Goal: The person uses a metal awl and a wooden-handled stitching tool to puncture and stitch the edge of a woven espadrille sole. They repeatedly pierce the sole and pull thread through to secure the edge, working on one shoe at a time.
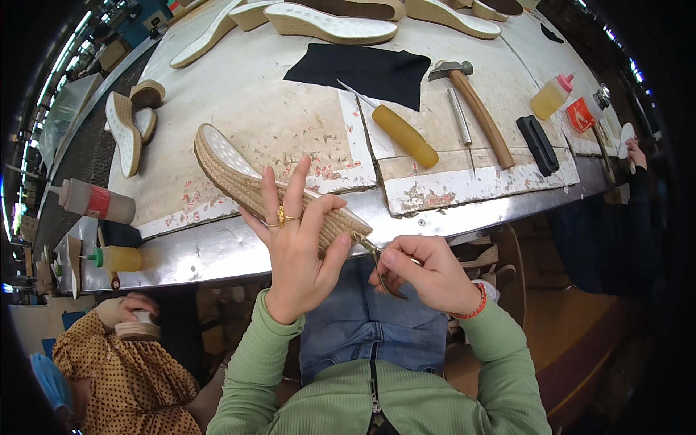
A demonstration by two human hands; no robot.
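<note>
Center frame, at the table's (217,255) near edge, a left hand (299,243), fingers fanned, clasps a braided wedge sole (238,181); the right hand (420,270) grips a metal tool (375,255) at its right end. Seemingly light and stiff, the sole should hold best by its textured sides.

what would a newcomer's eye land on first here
Probably the woven wedge sole at the near table edge, under the spread left grip, with the right grip holding a metal tool at its end. Next, the yellow-handled awl and wooden-handled hammer on the table's right, then white-topped soles along the picture's top.
</note>
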